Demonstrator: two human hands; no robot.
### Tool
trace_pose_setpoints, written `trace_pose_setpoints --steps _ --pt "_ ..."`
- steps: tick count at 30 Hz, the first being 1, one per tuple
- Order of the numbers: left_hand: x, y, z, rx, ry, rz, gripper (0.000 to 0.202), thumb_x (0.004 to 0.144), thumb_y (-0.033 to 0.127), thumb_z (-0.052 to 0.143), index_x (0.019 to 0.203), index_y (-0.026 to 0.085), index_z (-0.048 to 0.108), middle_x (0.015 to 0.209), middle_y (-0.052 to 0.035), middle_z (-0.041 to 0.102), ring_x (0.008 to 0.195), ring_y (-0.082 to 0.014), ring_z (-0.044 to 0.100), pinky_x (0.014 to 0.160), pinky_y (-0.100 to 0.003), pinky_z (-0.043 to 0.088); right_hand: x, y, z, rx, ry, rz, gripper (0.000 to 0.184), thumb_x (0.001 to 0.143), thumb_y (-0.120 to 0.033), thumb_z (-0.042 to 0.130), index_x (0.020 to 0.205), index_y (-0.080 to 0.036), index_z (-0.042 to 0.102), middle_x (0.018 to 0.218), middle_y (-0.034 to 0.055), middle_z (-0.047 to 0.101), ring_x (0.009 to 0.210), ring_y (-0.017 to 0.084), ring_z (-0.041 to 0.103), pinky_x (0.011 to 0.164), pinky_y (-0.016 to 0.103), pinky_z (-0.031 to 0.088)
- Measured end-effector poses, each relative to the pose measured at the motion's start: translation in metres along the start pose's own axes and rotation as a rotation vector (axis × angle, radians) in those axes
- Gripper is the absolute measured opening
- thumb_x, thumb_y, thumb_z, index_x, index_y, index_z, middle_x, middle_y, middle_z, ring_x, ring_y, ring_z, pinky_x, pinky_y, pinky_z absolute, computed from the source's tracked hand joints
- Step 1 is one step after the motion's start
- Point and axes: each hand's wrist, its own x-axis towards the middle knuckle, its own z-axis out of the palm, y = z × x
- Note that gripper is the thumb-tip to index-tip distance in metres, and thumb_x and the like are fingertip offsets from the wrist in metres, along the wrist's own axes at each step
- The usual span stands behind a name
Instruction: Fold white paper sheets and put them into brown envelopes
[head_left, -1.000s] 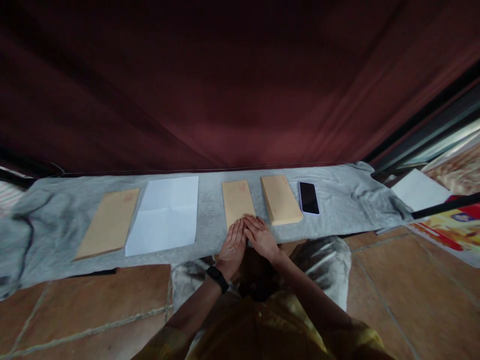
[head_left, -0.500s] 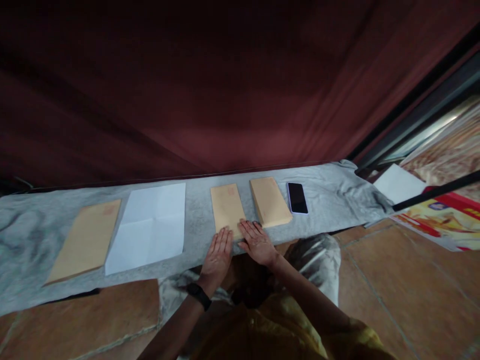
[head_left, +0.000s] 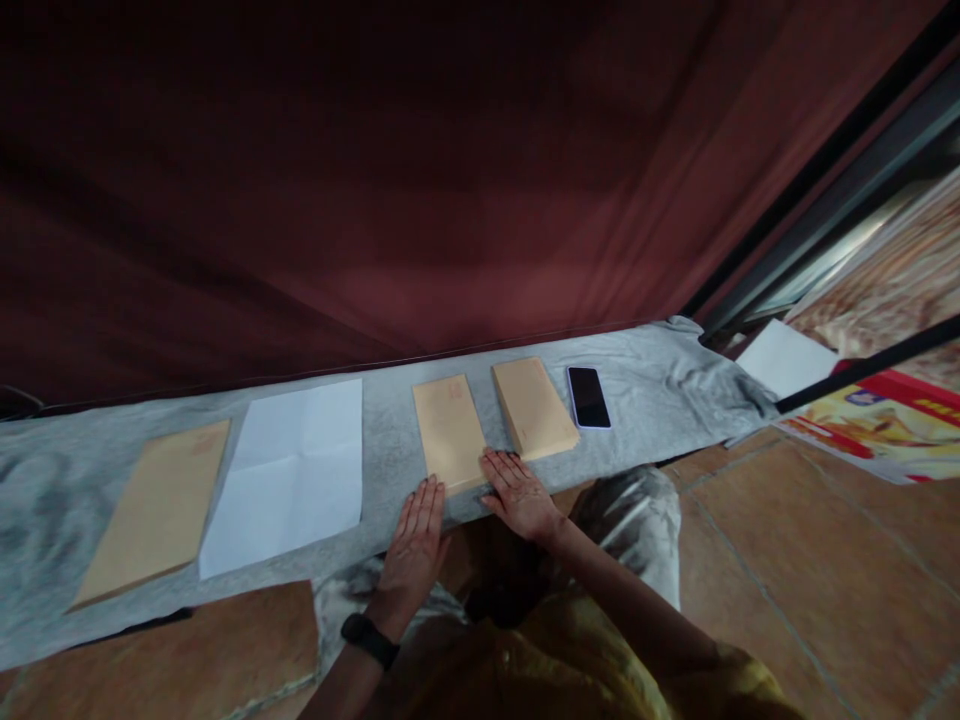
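A brown envelope (head_left: 448, 430) lies flat on the grey cloth (head_left: 660, 395) in front of me. My left hand (head_left: 415, 535), with a black band on the wrist, lies flat and open on the cloth just left of the envelope's near end. My right hand (head_left: 519, 491) rests flat and open at the envelope's near right corner, fingertips touching it. A stack of brown envelopes (head_left: 533, 407) sits just to the right, with a black phone (head_left: 588, 396) beside it. Further left lie a creased white sheet (head_left: 292, 472) and another brown envelope (head_left: 157, 508).
A dark red curtain (head_left: 375, 200) hangs behind the cloth. Tiled floor (head_left: 810, 580) lies to the right and below. A white sheet (head_left: 784, 357) and a colourful printed poster (head_left: 870, 425) lie at the far right under a dark bar.
My hands have slid apart and back along the envelope to its near end; the left one has come off onto the cloth. The view has shifted to the right.
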Motion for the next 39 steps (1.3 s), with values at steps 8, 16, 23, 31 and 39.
trace_pose_setpoints --steps 8,16,23,31,39 --pt "0.018 0.0 -0.017 -0.102 0.06 -0.104 0.049 0.098 0.044 0.045 0.137 0.016 0.054 0.138 -0.0139 0.062 0.128 -0.0276 0.058 0.107 -0.046 0.048 0.004 0.001 -0.005 0.127 0.017 0.042 0.05 0.098 -0.028 0.054 0.146 -0.019 0.048 0.15 0.0127 0.05 0.139 0.026 0.045 0.117 0.049 0.038" --pt "0.035 -0.003 -0.017 -0.131 0.112 -0.159 0.032 0.1 0.034 0.043 0.12 0.021 0.064 0.119 -0.0082 0.072 0.108 -0.025 0.066 0.092 -0.041 0.052 0.012 -0.006 0.003 0.222 0.139 0.16 0.038 0.097 -0.024 0.054 0.135 -0.024 0.058 0.139 0.009 0.06 0.13 0.025 0.054 0.112 0.047 0.043" --pt "0.039 -0.001 -0.016 -0.146 0.145 -0.224 0.031 0.101 0.034 0.04 0.109 0.021 0.067 0.111 -0.0076 0.074 0.099 -0.025 0.067 0.085 -0.041 0.05 0.015 -0.015 0.008 0.21 0.195 0.229 0.029 0.102 -0.029 0.048 0.128 -0.023 0.061 0.132 0.0078 0.064 0.125 0.024 0.057 0.111 0.046 0.042" --pt "0.041 -0.001 -0.015 -0.157 0.151 -0.228 0.028 0.1 0.032 0.042 0.107 0.021 0.067 0.114 -0.0077 0.072 0.099 -0.0244 0.065 0.086 -0.039 0.048 0.016 -0.018 0.008 0.194 0.2 0.246 0.027 0.104 -0.03 0.045 0.125 -0.024 0.061 0.13 0.0072 0.064 0.123 0.024 0.057 0.11 0.045 0.041" --pt "0.046 0.001 -0.017 -0.149 0.094 -0.286 0.026 0.1 0.033 0.045 0.106 0.019 0.066 0.114 -0.0086 0.072 0.1 -0.026 0.062 0.086 -0.039 0.044 0.02 -0.022 0.012 0.162 0.226 0.31 0.019 0.103 -0.027 0.047 0.112 -0.024 0.064 0.122 0.006 0.067 0.113 0.024 0.059 0.1 0.041 0.043"
